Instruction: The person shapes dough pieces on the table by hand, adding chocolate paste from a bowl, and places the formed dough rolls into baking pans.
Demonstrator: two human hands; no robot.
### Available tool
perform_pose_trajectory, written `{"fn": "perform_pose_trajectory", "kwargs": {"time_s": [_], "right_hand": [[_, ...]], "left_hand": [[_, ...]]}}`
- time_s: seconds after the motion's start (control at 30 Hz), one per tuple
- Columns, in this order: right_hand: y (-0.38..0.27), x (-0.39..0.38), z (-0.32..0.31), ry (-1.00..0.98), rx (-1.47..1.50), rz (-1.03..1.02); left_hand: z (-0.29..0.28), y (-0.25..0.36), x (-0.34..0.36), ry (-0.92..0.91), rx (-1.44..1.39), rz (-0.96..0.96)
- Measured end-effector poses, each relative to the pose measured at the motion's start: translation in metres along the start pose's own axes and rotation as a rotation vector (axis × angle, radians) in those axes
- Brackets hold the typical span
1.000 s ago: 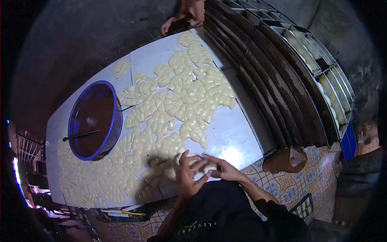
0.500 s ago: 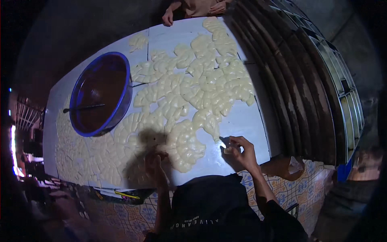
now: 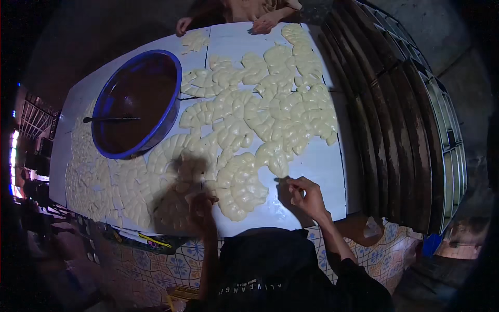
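Observation:
Pale, flattened dough pieces [image 3: 241,184] lie pressed side by side in overlapping clusters across a white tabletop [image 3: 317,171]. My right hand [image 3: 309,199] is closed in a pinch at the near tip of a dough strip, right of the middle. Whatever sits between its fingertips is too small to make out. In deep shadow at the near edge, my left hand [image 3: 202,208] has curled fingers beside the large near cluster of dough. A pale bit seems to show at its fingertips, but the shadow hides what it is.
A blue basin [image 3: 174,112] of brown contents stands at the left, a dark-handled utensil [image 3: 117,119] across it. Long dark trays or racks [image 3: 384,140] line the right side. Across the table, another person's hands [image 3: 265,23] rest near the far edge. Patterned tiles [image 3: 176,265] cover the floor.
My right hand has shifted up to the tip of the dough strip; the pale piece seen at its fingers is now hidden. The view has turned slightly. The other person's hands have moved.

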State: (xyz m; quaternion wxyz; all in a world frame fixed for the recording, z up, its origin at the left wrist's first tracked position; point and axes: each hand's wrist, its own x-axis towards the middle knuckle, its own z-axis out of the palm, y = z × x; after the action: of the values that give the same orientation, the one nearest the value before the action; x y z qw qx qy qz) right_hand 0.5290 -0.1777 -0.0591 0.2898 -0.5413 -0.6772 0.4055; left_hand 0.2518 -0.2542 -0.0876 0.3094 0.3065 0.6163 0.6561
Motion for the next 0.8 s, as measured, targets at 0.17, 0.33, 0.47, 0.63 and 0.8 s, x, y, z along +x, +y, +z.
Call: {"fn": "perform_pose_trajectory", "kwargs": {"time_s": [0.17, 0.33, 0.47, 0.63, 0.8], "right_hand": [[-0.003, 0.029, 0.007, 0.058, 0.067, -0.114], [-0.003, 0.101, 0.057, 0.077, 0.038, -0.110], [-0.022, 0.141, 0.098, 0.209, -0.311, -0.207], [-0.003, 0.137, 0.100, 0.130, 0.115, -0.123], [-0.015, 0.066, 0.010, 0.219, 1.034, 0.007]], "left_hand": [[0.004, -0.011, 0.008, -0.034, -0.055, -0.025], [0.019, -0.015, 0.020, -0.120, 0.118, 0.170], [0.026, 0.006, 0.021, -0.154, 0.150, 0.227], [0.019, -0.011, 0.008, -0.031, 0.041, 0.024], [0.004, 0.000, -0.005, -0.080, 0.048, 0.047]]}}
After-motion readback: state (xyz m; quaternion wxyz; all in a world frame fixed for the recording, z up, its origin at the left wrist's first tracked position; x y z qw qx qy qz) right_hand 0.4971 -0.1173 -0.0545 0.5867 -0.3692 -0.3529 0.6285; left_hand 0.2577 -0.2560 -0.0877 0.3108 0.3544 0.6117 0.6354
